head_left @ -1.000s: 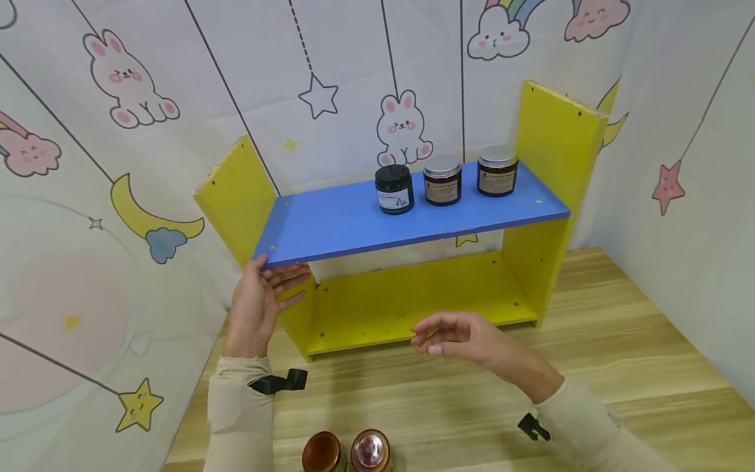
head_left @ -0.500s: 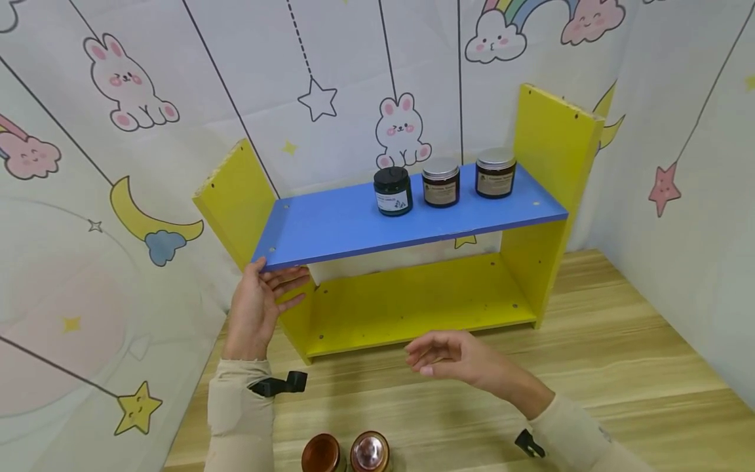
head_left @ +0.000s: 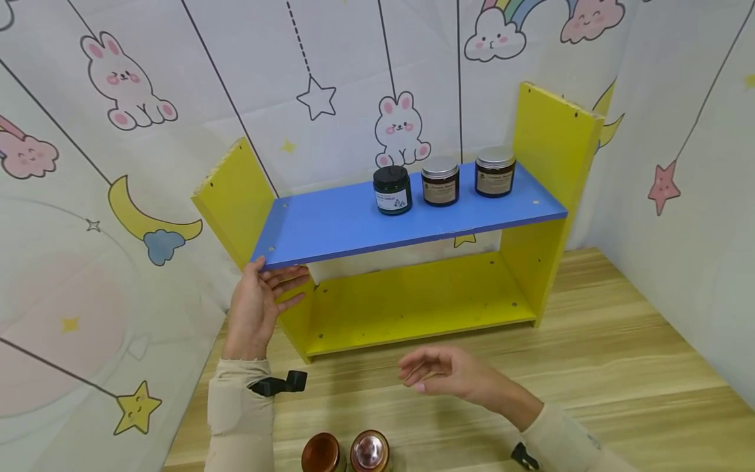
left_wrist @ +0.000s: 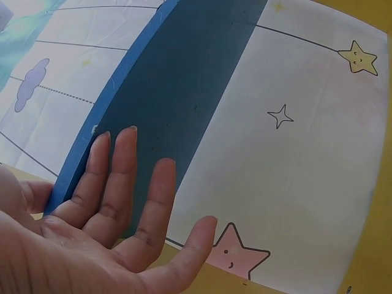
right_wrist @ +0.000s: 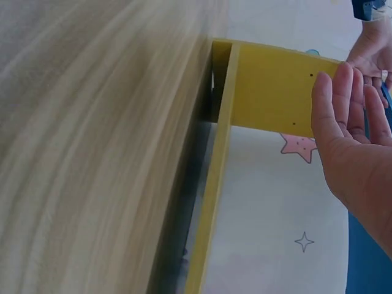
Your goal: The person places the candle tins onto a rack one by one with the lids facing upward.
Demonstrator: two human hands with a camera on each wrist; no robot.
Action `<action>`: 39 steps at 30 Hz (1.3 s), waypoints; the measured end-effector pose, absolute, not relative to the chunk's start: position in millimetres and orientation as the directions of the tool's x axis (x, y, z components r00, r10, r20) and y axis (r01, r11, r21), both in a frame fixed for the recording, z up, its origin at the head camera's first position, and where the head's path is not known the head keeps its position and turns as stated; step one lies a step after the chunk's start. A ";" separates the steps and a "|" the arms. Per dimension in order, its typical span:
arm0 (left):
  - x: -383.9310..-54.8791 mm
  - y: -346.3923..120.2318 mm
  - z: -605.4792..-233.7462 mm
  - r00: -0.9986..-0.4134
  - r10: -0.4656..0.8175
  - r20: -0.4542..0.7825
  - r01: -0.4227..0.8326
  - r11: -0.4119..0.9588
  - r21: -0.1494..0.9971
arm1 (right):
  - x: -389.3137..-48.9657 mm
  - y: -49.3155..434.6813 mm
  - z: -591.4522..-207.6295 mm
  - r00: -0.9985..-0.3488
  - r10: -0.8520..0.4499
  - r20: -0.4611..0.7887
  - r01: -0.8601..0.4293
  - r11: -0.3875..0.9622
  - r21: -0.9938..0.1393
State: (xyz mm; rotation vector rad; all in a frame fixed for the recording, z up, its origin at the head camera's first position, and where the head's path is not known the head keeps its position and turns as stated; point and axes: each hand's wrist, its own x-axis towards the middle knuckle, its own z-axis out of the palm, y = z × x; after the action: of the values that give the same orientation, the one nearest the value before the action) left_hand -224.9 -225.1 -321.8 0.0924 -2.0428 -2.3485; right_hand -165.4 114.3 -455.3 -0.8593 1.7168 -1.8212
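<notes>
So the left hand has the near left corner of the blue board, thumb up against the edge and the fingers fanned out underneath, so it's basically pinching the board between them. The right hand is just hanging in the air over the wooden table, fingers loosely bent and close together, thumb a bit apart, palm kinda turned toward the left hand. The board runs off to the right from the left hand and sits farther out and higher up than the right hand, fitted between a yellow left panel right by the left hand and a yellow right panel out past the right one. Down below, the yellow bottom board lies just beyond the right hand. Three jars stand upright on the blue board, well to the right of the left hand: a dark green jar with a black lid, then a silver-lidded middle jar and a silver-lidded end jar. Closer to the body than either hand, two reddish-brown jars sit side by side, partly cut off.
</notes>
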 end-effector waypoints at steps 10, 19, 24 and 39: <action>-224.8 -224.3 -323.5 -0.998 -0.054 -0.032 -0.025 -0.134 0.991 | -160.4 102.9 -480.3 -0.653 -0.754 0.071 -0.029 -0.069 -0.997; -224.0 -224.3 -325.2 -0.998 -0.055 -0.044 -0.036 -0.140 0.990 | -154.6 90.7 -498.6 -0.596 -0.800 0.063 -0.005 -0.074 -0.997; -223.4 -224.8 -326.2 -0.997 -0.055 -0.051 -0.042 -0.143 0.989 | -149.4 83.9 -502.6 -0.597 -0.801 0.039 0.019 -0.062 -0.998; -225.3 -225.6 -320.7 -0.999 -0.047 -0.024 -0.016 -0.157 0.987 | -145.8 72.9 -502.4 -0.593 -0.805 0.014 0.017 -0.029 -0.999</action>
State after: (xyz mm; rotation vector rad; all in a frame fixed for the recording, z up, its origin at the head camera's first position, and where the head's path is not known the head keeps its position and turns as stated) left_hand -225.3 -225.6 -320.7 0.0766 -2.0263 -2.3730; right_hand -145.8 72.9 -502.4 -0.8370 1.6278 -1.6900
